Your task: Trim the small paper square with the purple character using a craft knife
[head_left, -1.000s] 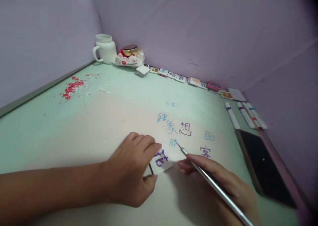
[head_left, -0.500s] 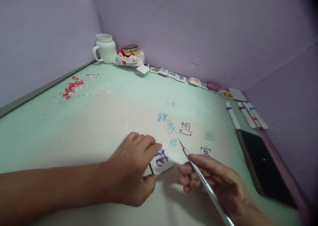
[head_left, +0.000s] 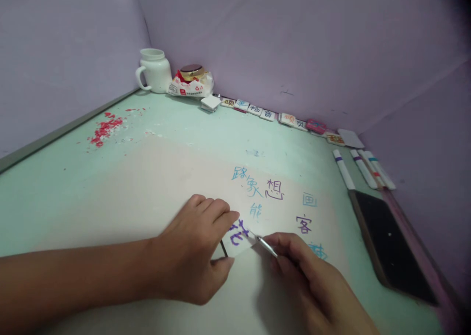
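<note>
My left hand (head_left: 198, 249) is closed over a flat white block (head_left: 243, 246), fingers on its far edge and thumb at its near side. The block lies on the pale table and bears a purple character, partly covered by my fingers. A short dark strip (head_left: 224, 249) shows under the hand at the block's left. In my right hand (head_left: 312, 281) is a slim silver craft knife (head_left: 268, 246), pinched near its front. Its fine tip is at the block's right side by the purple strokes; whether it touches, I cannot tell. Most of the handle is hidden by the hand.
Written characters (head_left: 274, 190) mark the table beyond my hands. A dark phone (head_left: 393, 246) and several markers (head_left: 343, 169) lie right. Along the back wall stand a white mug (head_left: 156, 71), a wrapped jar (head_left: 191, 82) and small character tiles (head_left: 254, 110). Red shavings (head_left: 106, 130) lie left.
My right hand has turned and brought the knife's tip down and left to the block's right side. The left hand stays on the block.
</note>
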`<action>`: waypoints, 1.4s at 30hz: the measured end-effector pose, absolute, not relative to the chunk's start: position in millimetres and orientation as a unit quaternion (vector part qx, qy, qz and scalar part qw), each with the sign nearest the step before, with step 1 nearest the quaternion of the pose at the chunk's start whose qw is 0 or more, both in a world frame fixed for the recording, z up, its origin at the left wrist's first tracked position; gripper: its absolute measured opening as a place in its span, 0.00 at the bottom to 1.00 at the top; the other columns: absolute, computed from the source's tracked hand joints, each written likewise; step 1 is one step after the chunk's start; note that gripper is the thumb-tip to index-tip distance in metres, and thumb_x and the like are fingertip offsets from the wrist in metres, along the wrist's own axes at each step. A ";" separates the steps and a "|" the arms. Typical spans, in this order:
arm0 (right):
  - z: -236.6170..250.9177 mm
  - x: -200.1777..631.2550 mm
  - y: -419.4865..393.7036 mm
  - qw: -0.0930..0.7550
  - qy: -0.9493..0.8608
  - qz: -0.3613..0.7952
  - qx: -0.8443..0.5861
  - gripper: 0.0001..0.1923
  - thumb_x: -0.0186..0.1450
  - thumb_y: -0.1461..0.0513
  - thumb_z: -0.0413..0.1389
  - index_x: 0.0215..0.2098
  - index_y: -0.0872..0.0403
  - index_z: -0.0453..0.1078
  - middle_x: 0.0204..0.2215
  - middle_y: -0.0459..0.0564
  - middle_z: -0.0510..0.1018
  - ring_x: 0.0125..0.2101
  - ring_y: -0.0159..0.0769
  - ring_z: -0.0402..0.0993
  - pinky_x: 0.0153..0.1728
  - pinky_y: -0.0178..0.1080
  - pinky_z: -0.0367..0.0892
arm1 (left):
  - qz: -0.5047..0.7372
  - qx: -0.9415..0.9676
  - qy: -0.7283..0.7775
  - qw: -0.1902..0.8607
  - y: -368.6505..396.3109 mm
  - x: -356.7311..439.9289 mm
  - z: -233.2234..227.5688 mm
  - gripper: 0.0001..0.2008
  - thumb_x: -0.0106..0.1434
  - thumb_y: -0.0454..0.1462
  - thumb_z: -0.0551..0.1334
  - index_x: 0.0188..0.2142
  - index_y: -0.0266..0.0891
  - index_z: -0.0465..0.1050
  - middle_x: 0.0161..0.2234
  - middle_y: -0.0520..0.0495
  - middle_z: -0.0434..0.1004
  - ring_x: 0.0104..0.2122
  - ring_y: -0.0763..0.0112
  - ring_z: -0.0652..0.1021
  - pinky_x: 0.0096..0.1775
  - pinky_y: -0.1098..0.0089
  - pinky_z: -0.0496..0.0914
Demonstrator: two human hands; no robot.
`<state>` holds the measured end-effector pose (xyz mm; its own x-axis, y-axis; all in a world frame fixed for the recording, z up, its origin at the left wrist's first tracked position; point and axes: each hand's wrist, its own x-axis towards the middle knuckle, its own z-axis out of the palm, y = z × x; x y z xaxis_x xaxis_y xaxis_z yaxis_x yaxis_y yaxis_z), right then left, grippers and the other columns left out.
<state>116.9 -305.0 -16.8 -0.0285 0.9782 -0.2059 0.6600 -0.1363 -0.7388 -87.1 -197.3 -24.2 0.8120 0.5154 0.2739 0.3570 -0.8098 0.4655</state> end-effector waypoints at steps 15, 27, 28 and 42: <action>-17.3 116.8 -305.2 0.175 -0.743 0.026 -0.645 0.10 0.67 0.63 0.47 0.39 0.48 0.70 0.28 0.43 0.78 0.23 0.31 0.76 0.19 0.30 0.68 | 0.197 0.930 0.228 0.211 -196.4 -88.9 -25.7 0.23 0.54 0.35 0.64 0.49 0.27 0.68 0.41 0.37 0.70 0.39 0.56 0.70 0.42 0.54 0.65; -30.0 96.4 -309.2 0.231 -0.687 0.026 -0.689 0.13 0.68 0.58 0.49 0.35 0.50 0.74 0.23 0.44 0.74 0.21 0.32 0.72 0.20 0.33 0.61 | 0.177 0.933 0.224 0.219 -197.7 -89.4 -24.7 0.22 0.55 0.35 0.63 0.48 0.29 0.68 0.40 0.38 0.69 0.38 0.57 0.69 0.42 0.55 0.63; -30.4 95.6 -308.8 0.231 -0.686 0.024 -0.690 0.13 0.68 0.58 0.49 0.34 0.50 0.74 0.22 0.44 0.74 0.21 0.32 0.71 0.20 0.33 0.60 | 0.177 0.933 0.223 0.220 -197.8 -89.3 -25.1 0.21 0.54 0.35 0.63 0.48 0.29 0.68 0.40 0.38 0.69 0.38 0.57 0.69 0.42 0.55 0.63; -25.1 93.6 -298.1 0.191 -0.694 0.033 -0.693 0.17 0.67 0.56 0.47 0.23 0.50 0.68 0.19 0.43 0.71 0.16 0.30 0.65 0.19 0.34 0.52 | 0.177 0.931 0.221 0.230 -197.0 -87.4 -24.6 0.16 0.55 0.35 0.61 0.44 0.31 0.68 0.38 0.39 0.69 0.36 0.57 0.69 0.40 0.56 0.62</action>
<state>93.6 -298.1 -25.1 0.0345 0.9751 0.2189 0.9497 0.0362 -0.3112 -87.4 -197.0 -24.6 0.8399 0.4929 0.2274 0.3298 -0.7961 0.5073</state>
